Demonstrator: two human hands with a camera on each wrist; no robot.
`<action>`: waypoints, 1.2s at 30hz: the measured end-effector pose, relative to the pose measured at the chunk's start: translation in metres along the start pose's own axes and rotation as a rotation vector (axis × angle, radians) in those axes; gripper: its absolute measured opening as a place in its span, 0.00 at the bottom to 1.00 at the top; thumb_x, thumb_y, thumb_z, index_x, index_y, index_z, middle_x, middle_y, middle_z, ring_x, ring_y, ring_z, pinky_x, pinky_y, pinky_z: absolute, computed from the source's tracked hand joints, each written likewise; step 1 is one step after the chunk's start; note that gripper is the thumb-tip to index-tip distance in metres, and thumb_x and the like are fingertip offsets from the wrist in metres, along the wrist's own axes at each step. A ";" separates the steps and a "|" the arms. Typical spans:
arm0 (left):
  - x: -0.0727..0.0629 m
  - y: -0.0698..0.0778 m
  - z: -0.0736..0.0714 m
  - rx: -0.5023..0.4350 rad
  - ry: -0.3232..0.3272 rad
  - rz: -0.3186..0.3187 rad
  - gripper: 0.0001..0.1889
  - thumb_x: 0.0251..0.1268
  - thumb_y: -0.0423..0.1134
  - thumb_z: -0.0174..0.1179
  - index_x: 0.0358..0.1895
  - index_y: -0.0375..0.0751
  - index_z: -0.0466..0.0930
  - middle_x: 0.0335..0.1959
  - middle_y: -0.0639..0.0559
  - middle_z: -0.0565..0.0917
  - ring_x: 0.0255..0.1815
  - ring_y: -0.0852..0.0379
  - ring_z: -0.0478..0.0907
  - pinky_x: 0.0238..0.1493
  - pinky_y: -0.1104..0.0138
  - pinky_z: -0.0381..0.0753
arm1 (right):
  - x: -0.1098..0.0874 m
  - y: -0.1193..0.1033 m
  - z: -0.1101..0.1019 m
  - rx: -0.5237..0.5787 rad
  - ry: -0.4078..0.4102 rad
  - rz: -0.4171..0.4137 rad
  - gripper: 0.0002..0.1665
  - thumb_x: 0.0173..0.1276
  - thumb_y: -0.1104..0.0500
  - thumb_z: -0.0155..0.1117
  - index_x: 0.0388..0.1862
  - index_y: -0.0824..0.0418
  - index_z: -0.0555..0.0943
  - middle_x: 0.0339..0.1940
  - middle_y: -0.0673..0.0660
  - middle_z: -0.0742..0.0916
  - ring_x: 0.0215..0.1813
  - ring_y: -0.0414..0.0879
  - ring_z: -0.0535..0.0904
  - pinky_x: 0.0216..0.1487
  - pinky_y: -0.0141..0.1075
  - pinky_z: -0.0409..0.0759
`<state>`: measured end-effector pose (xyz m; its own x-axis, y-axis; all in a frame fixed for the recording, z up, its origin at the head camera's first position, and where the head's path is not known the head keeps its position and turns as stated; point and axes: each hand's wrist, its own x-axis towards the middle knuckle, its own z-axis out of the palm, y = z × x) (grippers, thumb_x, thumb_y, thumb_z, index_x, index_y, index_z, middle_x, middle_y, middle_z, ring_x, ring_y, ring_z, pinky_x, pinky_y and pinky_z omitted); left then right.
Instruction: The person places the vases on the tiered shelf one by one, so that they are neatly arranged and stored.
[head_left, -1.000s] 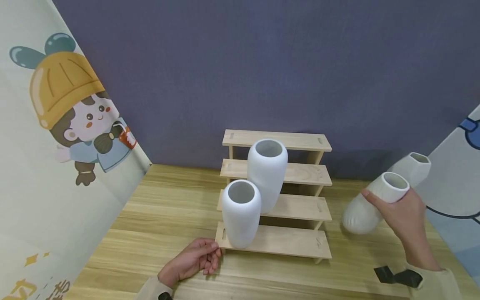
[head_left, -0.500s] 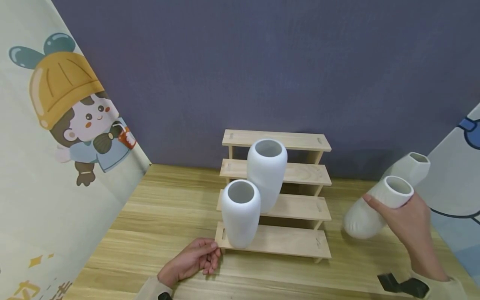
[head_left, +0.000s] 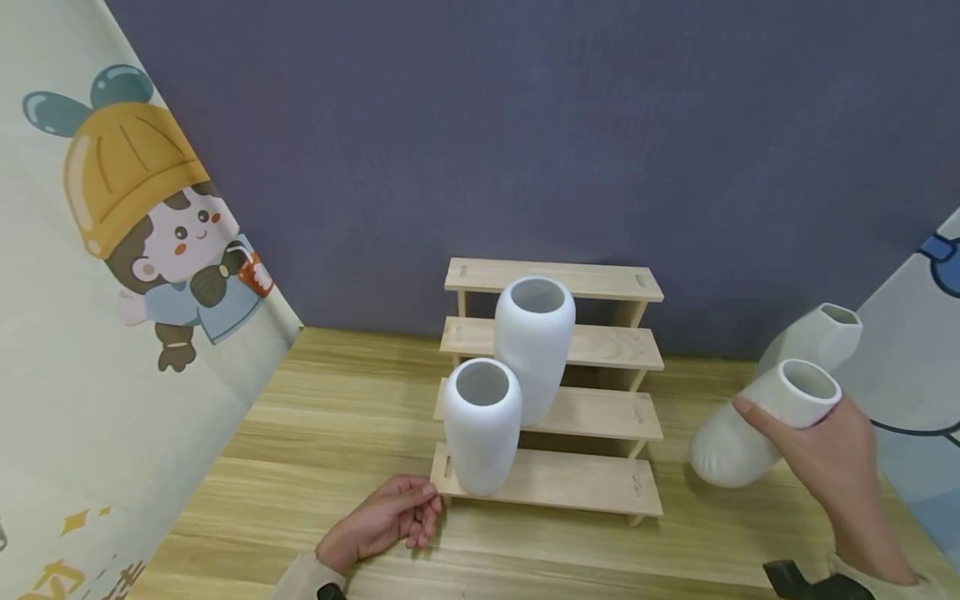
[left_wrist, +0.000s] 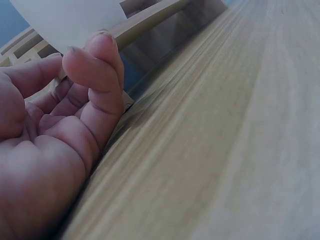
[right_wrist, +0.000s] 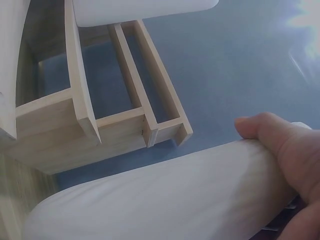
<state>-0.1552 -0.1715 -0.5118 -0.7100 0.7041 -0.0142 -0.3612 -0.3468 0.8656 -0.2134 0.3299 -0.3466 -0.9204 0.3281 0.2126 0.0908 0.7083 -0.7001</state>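
Observation:
My right hand [head_left: 828, 454] grips a white ribbed vase [head_left: 761, 429] near its mouth, thumb along the near side. The vase tilts, mouth up to the right and base low to the left. In the right wrist view its body [right_wrist: 150, 195] stretches across the bottom. My left hand [head_left: 390, 512] rests low on the table, thumb and forefinger at the left end of the lowest board of a stepped wooden stand [head_left: 585, 479], pinching its corner. The other fingers curl loosely [left_wrist: 100, 80]. A shorter white vase [head_left: 482, 442] stands upright on that board; a taller one [head_left: 534, 350] stands one step higher.
Behind the held vase is another white vase [head_left: 821, 337] with an angular mouth, partly hidden. A dark blue backdrop [head_left: 555, 125] rises behind the stand. Printed cartoon panels [head_left: 150, 200] flank the wood-grain table [head_left: 315, 417] on both sides.
My right hand has moved slightly right and toward me with the ribbed vase, which stays tilted. The left hand, the stand and the vases on it keep their places.

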 end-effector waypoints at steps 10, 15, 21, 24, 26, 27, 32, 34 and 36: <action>0.000 0.000 0.000 0.013 0.027 -0.021 0.17 0.84 0.39 0.37 0.43 0.42 0.78 0.29 0.59 0.86 0.28 0.67 0.82 0.25 0.78 0.79 | -0.009 0.000 -0.004 -0.008 -0.009 0.038 0.42 0.51 0.45 0.82 0.57 0.64 0.73 0.27 0.27 0.72 0.29 0.21 0.67 0.26 0.23 0.69; 0.001 -0.001 0.000 0.012 0.012 0.001 0.17 0.84 0.38 0.36 0.43 0.41 0.78 0.30 0.59 0.86 0.28 0.67 0.82 0.25 0.78 0.79 | -0.014 -0.002 -0.007 -0.021 -0.009 0.048 0.41 0.51 0.45 0.82 0.56 0.64 0.74 0.26 0.26 0.72 0.29 0.21 0.66 0.26 0.23 0.68; 0.000 -0.001 -0.001 0.010 0.013 0.003 0.17 0.84 0.38 0.37 0.43 0.41 0.78 0.30 0.59 0.86 0.28 0.67 0.82 0.25 0.78 0.79 | -0.021 -0.002 -0.010 -0.003 -0.005 0.014 0.33 0.50 0.47 0.82 0.48 0.60 0.75 0.24 0.25 0.74 0.29 0.21 0.67 0.27 0.24 0.68; 0.000 -0.001 -0.001 0.006 0.009 0.008 0.17 0.84 0.38 0.36 0.43 0.41 0.79 0.30 0.59 0.86 0.28 0.67 0.83 0.25 0.78 0.79 | -0.025 -0.002 -0.011 -0.011 -0.002 0.006 0.33 0.50 0.48 0.83 0.47 0.60 0.76 0.23 0.26 0.74 0.29 0.21 0.67 0.27 0.24 0.67; 0.000 -0.001 0.000 0.005 0.009 0.006 0.17 0.84 0.38 0.37 0.44 0.41 0.79 0.30 0.59 0.86 0.28 0.67 0.83 0.25 0.78 0.79 | -0.027 -0.003 -0.011 -0.015 0.000 0.002 0.33 0.49 0.48 0.83 0.47 0.60 0.76 0.23 0.26 0.74 0.29 0.21 0.67 0.27 0.24 0.67; 0.000 0.000 0.000 0.004 0.009 0.005 0.17 0.84 0.38 0.37 0.44 0.41 0.79 0.30 0.59 0.86 0.28 0.67 0.83 0.25 0.78 0.79 | -0.028 -0.003 -0.011 -0.022 0.001 0.000 0.34 0.49 0.48 0.83 0.47 0.61 0.76 0.23 0.26 0.74 0.28 0.21 0.67 0.26 0.24 0.67; 0.000 0.000 0.001 0.003 0.006 0.010 0.18 0.84 0.38 0.37 0.44 0.41 0.79 0.30 0.59 0.86 0.28 0.67 0.83 0.25 0.78 0.79 | -0.032 -0.005 -0.011 -0.033 0.009 -0.028 0.36 0.48 0.49 0.84 0.50 0.63 0.77 0.23 0.26 0.74 0.28 0.20 0.67 0.26 0.24 0.66; 0.000 0.000 0.001 0.004 0.007 0.007 0.17 0.84 0.38 0.37 0.43 0.42 0.79 0.30 0.59 0.86 0.28 0.67 0.82 0.25 0.78 0.79 | -0.034 -0.005 -0.011 -0.043 0.007 -0.026 0.37 0.48 0.48 0.84 0.52 0.63 0.77 0.23 0.27 0.74 0.28 0.20 0.67 0.26 0.23 0.66; 0.000 0.000 0.001 0.007 0.006 0.008 0.17 0.84 0.38 0.37 0.43 0.42 0.79 0.30 0.59 0.86 0.28 0.67 0.82 0.25 0.78 0.78 | -0.036 -0.007 -0.011 -0.062 0.002 -0.019 0.40 0.48 0.47 0.84 0.54 0.64 0.76 0.27 0.36 0.80 0.28 0.19 0.66 0.25 0.24 0.66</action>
<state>-0.1548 -0.1712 -0.5111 -0.7166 0.6974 -0.0108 -0.3518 -0.3480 0.8690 -0.1769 0.3206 -0.3419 -0.9214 0.3156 0.2268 0.0971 0.7519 -0.6521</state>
